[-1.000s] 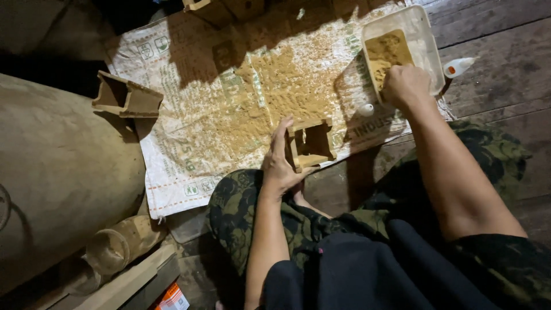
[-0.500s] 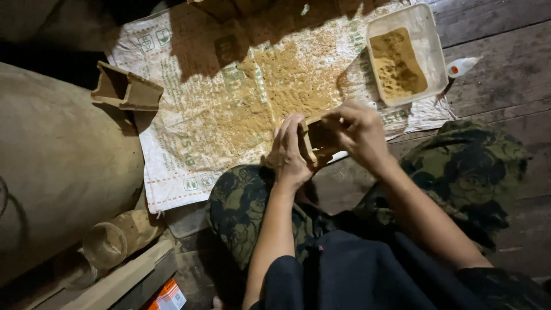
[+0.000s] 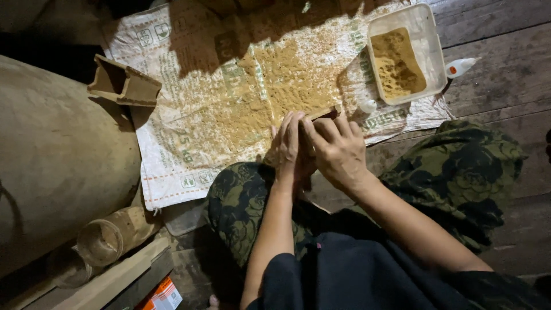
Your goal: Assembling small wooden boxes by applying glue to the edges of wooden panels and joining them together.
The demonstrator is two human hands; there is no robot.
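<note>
My left hand (image 3: 288, 148) and my right hand (image 3: 337, 150) are pressed together around a small brown box-shaped piece (image 3: 322, 113); only its top edge shows above my fingers. Both hands hover over a white printed sack (image 3: 189, 115) spread on the floor and dusted with tan sawdust (image 3: 270, 97). My knees in dark green floral fabric (image 3: 459, 166) sit just below the sack.
A white plastic tray (image 3: 431, 46) holding tan powder lies at the upper right, with a small glue bottle (image 3: 462, 67) beside it and a white cap (image 3: 368, 105) near it. A brown box piece (image 3: 123, 85) rests at the sack's left edge. A jar (image 3: 106, 241) lies lower left.
My right hand left the powder tray and came back to the small box. Both hands now close over it, hiding most of it.
</note>
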